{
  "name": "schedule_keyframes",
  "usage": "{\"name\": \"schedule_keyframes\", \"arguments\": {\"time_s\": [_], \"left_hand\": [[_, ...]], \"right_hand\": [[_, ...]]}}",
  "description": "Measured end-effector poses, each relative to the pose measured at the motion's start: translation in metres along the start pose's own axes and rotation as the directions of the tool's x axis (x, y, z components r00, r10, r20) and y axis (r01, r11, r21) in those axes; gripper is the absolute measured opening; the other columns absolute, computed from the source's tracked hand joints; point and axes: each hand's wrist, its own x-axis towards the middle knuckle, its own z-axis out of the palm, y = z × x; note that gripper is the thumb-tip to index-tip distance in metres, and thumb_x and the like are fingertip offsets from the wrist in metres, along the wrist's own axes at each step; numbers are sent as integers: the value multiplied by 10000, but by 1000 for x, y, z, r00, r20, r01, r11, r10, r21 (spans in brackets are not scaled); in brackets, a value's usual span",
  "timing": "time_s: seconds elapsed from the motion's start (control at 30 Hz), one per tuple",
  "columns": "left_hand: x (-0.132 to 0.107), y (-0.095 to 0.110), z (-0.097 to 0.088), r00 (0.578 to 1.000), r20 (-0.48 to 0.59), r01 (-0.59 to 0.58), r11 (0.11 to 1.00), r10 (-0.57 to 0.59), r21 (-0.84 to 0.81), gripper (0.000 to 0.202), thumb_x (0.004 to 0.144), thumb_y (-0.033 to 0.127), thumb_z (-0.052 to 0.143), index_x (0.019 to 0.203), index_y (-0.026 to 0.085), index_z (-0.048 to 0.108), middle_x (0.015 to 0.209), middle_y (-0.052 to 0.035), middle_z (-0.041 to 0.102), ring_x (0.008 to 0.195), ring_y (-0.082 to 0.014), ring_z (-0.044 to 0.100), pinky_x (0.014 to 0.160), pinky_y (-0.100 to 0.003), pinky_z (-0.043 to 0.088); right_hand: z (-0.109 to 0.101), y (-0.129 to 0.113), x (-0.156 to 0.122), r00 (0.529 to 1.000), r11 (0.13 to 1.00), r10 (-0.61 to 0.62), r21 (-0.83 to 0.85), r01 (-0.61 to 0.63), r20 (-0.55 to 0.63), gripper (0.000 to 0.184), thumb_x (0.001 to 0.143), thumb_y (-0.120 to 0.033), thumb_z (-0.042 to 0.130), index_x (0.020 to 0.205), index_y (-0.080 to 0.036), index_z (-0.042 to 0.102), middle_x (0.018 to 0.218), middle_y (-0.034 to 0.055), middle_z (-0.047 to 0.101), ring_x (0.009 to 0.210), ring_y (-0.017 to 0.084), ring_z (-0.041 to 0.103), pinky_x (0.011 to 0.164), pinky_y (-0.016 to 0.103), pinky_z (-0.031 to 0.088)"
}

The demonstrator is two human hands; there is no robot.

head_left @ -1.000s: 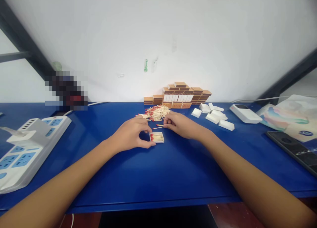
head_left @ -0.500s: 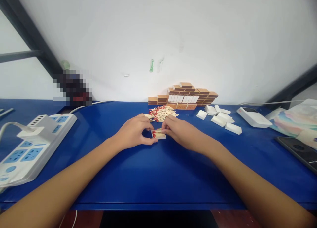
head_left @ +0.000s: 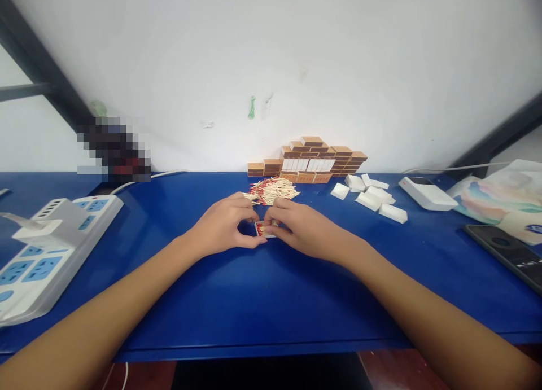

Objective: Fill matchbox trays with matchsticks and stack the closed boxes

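A small white matchbox tray [head_left: 256, 226] lies on the blue table, with red-tipped matches [head_left: 261, 230] inside. My left hand [head_left: 222, 226] grips the tray's left end between curled fingers and thumb. Over the tray's right part, my right hand [head_left: 300, 226] has its thumb and fingers closed at the matches and hides that side. Just behind both hands is a loose pile of matches [head_left: 277, 191]. Farther back, brown matchboxes [head_left: 311, 150] are stacked against the wall, with a row of white tray ends among them.
Several white trays [head_left: 370, 197] lie scattered right of the pile. A white device [head_left: 428, 193], a plastic bag [head_left: 486, 195] and a black phone [head_left: 503, 249] are at the right. On the left lies a power strip [head_left: 63, 254] with a plugged-in charger.
My right hand has shifted left over the tray, its fingertips now covering more of the matches. My left hand still holds the tray's left end. The whole view has shifted slightly.
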Motion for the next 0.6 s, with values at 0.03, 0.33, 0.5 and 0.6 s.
{"name": "schedule_keyframes", "arguments": {"time_s": [0.03, 0.33, 0.5, 0.6], "left_hand": [[0, 1, 0, 1000, -1, -2, 1000, 2, 0, 271, 840, 456, 821, 869, 196, 751, 811, -25, 688, 852, -205, 578, 765, -333, 469], [1, 4, 0, 1000, 5, -30, 1000, 30, -5, 227, 851, 419, 804, 849, 203, 735, 820, -24, 699, 847, -205, 597, 823, -355, 483], [1, 1, 0, 1000, 11, -10, 1000, 10, 0, 251, 848, 445, 813, 884, 203, 755, 827, -30, 699, 865, -213, 597, 794, -342, 481], [1, 1, -1, 1000, 22, 7, 1000, -7, -19, 281, 831, 463, 827, 931, 205, 777, 841, -34, 704, 880, -218, 613, 803, -346, 488]], "right_hand": [[0, 0, 0, 1000, 1000, 3, -3, -3, 0, 136, 1048, -251, 569, 960, -194, 656, 1020, 63, 625, 790, 165, 570, 694, 302, 396], [6, -7, 4, 999, 998, -13, 57, 15, -34, 86, 1024, -203, 579, 959, -204, 635, 1001, 50, 629, 818, 170, 580, 714, 299, 403], [2, -1, 4, 998, 999, 23, 49, -20, -64, 73, 1015, -221, 597, 949, -202, 624, 997, 48, 627, 825, 168, 560, 722, 295, 399], [-1, 14, 7, 990, 997, 69, 41, -64, -121, 76, 1002, -166, 581, 958, -200, 634, 962, 41, 612, 842, 171, 552, 736, 292, 396]]}}
